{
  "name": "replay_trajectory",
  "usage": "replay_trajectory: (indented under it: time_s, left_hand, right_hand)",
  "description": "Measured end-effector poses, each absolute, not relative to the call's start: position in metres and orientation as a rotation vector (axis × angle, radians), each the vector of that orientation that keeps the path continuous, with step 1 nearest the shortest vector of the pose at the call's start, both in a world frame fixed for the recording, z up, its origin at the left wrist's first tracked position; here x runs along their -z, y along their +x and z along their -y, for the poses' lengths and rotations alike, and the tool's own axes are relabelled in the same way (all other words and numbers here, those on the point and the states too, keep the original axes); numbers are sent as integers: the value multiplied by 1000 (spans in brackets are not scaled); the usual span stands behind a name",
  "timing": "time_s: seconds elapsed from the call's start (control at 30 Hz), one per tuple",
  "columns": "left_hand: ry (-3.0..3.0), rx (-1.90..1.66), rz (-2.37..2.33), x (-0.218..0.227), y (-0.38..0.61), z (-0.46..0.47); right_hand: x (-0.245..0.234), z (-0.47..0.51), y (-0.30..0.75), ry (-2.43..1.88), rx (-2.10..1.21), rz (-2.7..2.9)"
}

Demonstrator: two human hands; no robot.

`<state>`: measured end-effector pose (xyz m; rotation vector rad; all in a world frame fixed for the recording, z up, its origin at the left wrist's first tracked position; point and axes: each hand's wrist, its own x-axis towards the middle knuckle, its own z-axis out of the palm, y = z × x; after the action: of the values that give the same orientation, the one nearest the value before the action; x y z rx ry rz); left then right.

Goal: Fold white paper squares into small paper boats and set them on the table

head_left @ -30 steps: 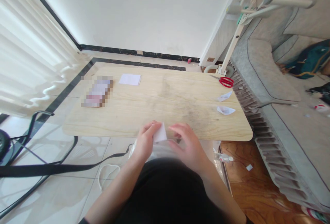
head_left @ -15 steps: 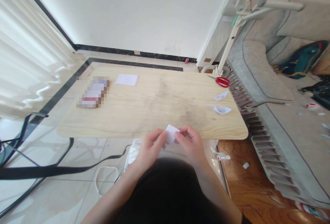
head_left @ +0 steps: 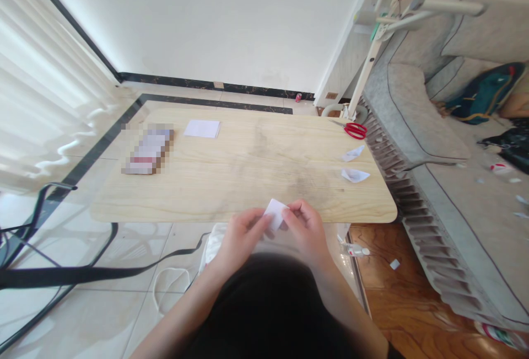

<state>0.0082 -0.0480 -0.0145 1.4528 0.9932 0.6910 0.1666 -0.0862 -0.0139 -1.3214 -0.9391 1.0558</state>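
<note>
Closed to a pinch, the left hand (head_left: pixel 244 233) and right hand (head_left: pixel 306 230) held the white paper (head_left: pixel 276 209) between them at opposite sides. It was probably light, crisp and easily creased, best held by its edges.

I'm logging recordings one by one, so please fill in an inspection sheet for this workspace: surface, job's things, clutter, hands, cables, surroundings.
Surface: wood-look table, dark smudges around the middle.
Job's things: small folded paper in hand; two folded paper shapes toward the right end; red-handled scissors beyond them; white paper sheets at the far left.
Clutter: pixelated item on the table's left, unidentifiable.
Hands: left hand and right hand both grip the folded paper by the near edge.
Cables: white cord looped on the floor.
Surroundings: curtain left, sofa right; bottle and red can on the floor.
</note>
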Motion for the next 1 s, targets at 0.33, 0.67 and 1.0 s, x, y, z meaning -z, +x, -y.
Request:
replay_trajectory:
  time_s: [0.33,0.67,1.0]
  left_hand:
    - [1341,-717,-1017,-1,9,49]
    - [1414,-656,-1006,-5,9,49]
    - [1429,-690,-999,-4,10,55]
  right_hand:
    - [9,83,167,-1255,-1141,1032]
    - [7,90,167,-1304,-1137,1040]
    - [15,90,153,-1355,-995,791]
